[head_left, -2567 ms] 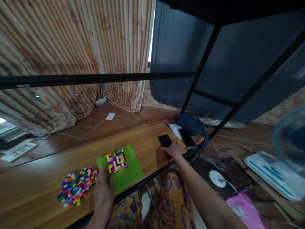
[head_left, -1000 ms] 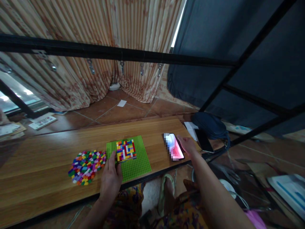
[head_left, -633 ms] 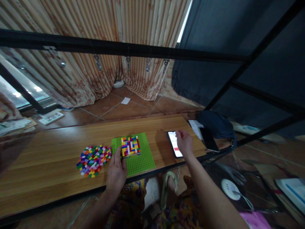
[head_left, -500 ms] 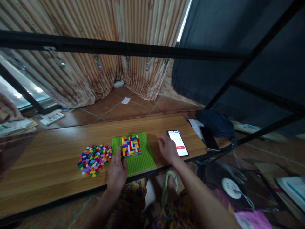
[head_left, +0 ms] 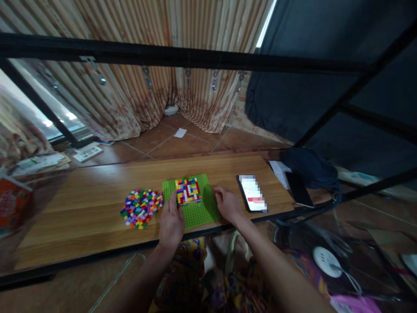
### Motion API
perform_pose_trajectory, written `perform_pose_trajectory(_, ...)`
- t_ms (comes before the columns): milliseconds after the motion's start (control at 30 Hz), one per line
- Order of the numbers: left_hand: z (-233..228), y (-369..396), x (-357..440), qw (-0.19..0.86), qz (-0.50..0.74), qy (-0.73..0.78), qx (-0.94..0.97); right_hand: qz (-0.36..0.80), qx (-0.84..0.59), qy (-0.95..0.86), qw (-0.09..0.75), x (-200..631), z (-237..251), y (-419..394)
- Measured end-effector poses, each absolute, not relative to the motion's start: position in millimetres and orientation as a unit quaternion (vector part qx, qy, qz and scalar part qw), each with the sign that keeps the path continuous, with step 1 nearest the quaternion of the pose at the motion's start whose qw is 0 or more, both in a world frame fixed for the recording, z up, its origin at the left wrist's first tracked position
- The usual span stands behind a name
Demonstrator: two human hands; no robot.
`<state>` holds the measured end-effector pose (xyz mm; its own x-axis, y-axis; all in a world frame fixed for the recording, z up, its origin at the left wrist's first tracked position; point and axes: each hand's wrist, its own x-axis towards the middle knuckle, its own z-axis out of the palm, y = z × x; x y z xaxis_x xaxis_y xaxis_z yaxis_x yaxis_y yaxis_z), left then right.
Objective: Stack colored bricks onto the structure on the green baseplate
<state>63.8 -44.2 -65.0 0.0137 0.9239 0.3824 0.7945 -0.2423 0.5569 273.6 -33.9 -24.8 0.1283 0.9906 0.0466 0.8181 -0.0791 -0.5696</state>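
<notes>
A green studded baseplate (head_left: pixel 202 213) lies on the wooden table. On its upper part sits a block of small bricks (head_left: pixel 189 191) in many colours. My left hand (head_left: pixel 172 222) rests over the plate's left side, fingers stretched out, fingertips beside the block's left edge. Close to the plate's right edge is my right hand (head_left: pixel 228 205), its fingers curled in, with no brick visible in it. A heap of loose toy bricks (head_left: pixel 141 208) lies left of the plate. To the right of my right hand is a phone (head_left: pixel 252 193) with a lit screen, partly pixelated.
The wooden table (head_left: pixel 97 217) runs across the view. Papers (head_left: pixel 279 171), a dark phone-like slab (head_left: pixel 299 189) and a dark blue bag (head_left: pixel 309 167) lie at its right end. A black metal bar (head_left: pixel 195 60) crosses above, before curtains. A white power strip (head_left: pixel 326 261) lies lower right.
My right hand has moved left, away from the lit phone to the baseplate's right edge. My left hand stays beside the brick block. The whole view has shifted slightly.
</notes>
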Motion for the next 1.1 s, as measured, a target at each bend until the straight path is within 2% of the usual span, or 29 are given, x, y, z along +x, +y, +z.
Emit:
perform_pose_trajectory(167,-64.2,-40.8,65.9,0.12,0.355,0.606,0.702,0.193,-0.706,-0.654,0.191,269.7,-25.3,-33.7)
perform_pose_trajectory(400,-49.6,-48.9,55.9,0.169,0.358,0.578,0.713,0.137,-0.692,-0.701,0.105,258.0,-21.3,-29.9)
perform_pose_trajectory(667,-27.3,-83.9,-11.1,0.049,0.343,0.642,0.683,0.136,-0.687,-0.71,0.072,258.3,-17.1,-27.3)
perform_pose_trajectory(867,-42.1,-94.3,-58.8,0.034,0.278,0.692,0.666,0.127,-0.682,-0.717,0.074,259.9,-19.1,-28.1)
perform_pose_trajectory(1100,-47.1,-84.4,-57.2,0.013,0.228,0.676,0.7,0.132,-0.682,-0.716,0.075,261.1,-19.2,-28.4)
